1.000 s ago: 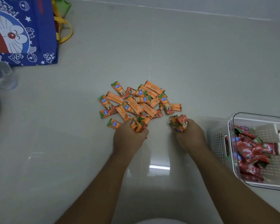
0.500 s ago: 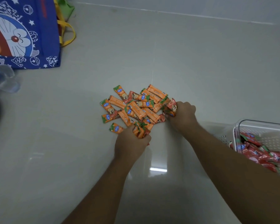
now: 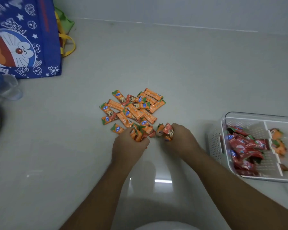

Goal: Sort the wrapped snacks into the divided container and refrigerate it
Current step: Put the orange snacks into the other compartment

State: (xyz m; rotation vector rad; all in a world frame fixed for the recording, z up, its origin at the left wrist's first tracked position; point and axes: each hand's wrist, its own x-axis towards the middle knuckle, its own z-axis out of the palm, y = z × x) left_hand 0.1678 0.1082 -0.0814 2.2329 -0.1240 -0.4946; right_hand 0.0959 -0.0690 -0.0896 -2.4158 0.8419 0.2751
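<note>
Head view: pale floor (image 3: 189, 72) | blue cartoon bag (image 3: 23, 39) far left | clear divided container (image 3: 249, 116) near right, red snacks (image 3: 244, 146) in its left part, a few orange ones right | orange snack pile (image 3: 133, 108) in middle | left hand (image 3: 128, 145) closed on orange snacks | right hand (image 3: 181, 140) closed on more, at pile's near edge.

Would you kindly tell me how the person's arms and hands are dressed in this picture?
Both forearms are bare as far as the frame shows, with no sleeves. The left hand and right hand are ungloved; no watch, bracelet or ring is visible.
</note>
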